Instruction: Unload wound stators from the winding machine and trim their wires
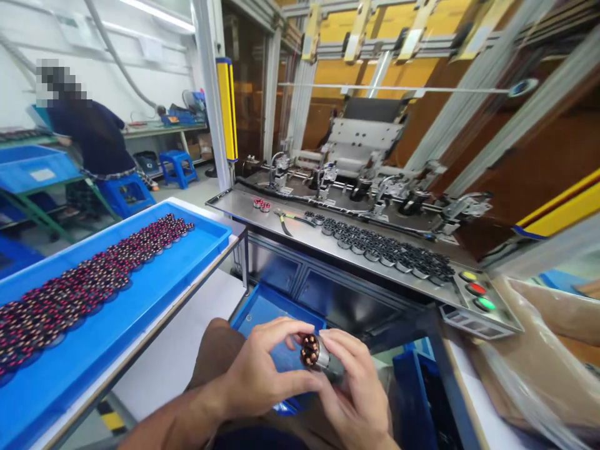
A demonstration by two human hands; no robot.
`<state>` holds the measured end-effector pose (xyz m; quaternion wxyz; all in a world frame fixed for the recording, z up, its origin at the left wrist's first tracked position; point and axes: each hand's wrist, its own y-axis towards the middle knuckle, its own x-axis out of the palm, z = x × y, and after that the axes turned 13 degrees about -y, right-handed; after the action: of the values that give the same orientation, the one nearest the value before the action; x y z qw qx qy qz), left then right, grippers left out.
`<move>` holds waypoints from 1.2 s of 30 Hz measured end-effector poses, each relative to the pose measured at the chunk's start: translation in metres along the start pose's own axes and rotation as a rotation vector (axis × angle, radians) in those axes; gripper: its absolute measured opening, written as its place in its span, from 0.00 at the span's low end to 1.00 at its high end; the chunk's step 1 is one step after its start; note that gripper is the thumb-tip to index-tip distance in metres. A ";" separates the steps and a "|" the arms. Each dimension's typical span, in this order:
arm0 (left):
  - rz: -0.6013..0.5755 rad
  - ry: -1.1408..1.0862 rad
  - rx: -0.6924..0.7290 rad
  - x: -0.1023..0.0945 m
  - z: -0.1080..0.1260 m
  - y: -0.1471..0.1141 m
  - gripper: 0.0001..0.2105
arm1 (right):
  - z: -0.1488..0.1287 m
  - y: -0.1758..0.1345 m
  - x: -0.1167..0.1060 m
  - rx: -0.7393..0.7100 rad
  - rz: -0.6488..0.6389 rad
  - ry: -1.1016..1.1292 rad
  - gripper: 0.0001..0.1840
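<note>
Above my lap, a small wound motor stator [310,351] is held between my two hands, its copper-coloured coils facing left and its grey metal ring to the right. My right hand [359,381] curls around the metal side, with its fingertips along the top. From the left, my left hand [267,359] closes on the coil end, index finger over it and thumb beneath. The fingers hide part of the stator. On the machine's metal ledge [300,234] beyond the hands stand rows of dark stators [379,244], with a few red-topped ones [261,205] and pliers [284,222] to the left.
At left, a long blue tray [159,284] holds many red-and-copper wound parts. Yellow, red and green buttons [477,288] sit at the ledge's right end, beside a plastic-lined carton [539,312]. A blue bin [412,387] is low at right. A co-worker [94,137] sits far left.
</note>
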<state>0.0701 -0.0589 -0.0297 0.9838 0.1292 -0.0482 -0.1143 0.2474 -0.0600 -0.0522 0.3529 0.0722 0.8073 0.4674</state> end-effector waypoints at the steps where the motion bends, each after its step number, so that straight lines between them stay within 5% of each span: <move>1: -0.010 0.031 0.034 0.002 0.002 0.001 0.22 | 0.000 0.000 -0.001 -0.018 -0.003 -0.015 0.27; 9: 0.033 0.433 0.503 -0.002 0.000 0.009 0.14 | 0.008 0.023 -0.029 0.258 -0.255 0.283 0.11; 14: 0.072 0.678 0.592 0.000 -0.003 0.004 0.15 | -0.006 0.052 -0.030 0.354 -0.489 0.264 0.13; 18: 0.002 0.583 0.590 -0.005 -0.002 0.002 0.16 | -0.011 0.064 -0.024 0.374 -0.587 0.291 0.15; 25: -0.185 0.143 0.421 -0.018 0.008 -0.001 0.19 | 0.014 0.072 -0.037 0.186 -0.796 0.324 0.15; 27: -0.177 0.133 0.427 -0.017 0.008 -0.002 0.19 | 0.017 0.071 -0.041 0.160 -0.758 0.253 0.15; 32: -0.056 0.354 0.550 -0.009 0.002 -0.004 0.16 | -0.005 0.063 -0.044 0.039 -0.425 0.004 0.08; 36: 0.017 0.470 0.616 -0.006 -0.003 -0.004 0.18 | -0.026 0.055 -0.031 -0.019 -0.412 -0.036 0.07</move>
<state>0.0638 -0.0607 -0.0336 0.8842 0.4407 0.1453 -0.0535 0.2420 -0.0615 0.0153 0.4561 -0.0896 0.7941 0.3917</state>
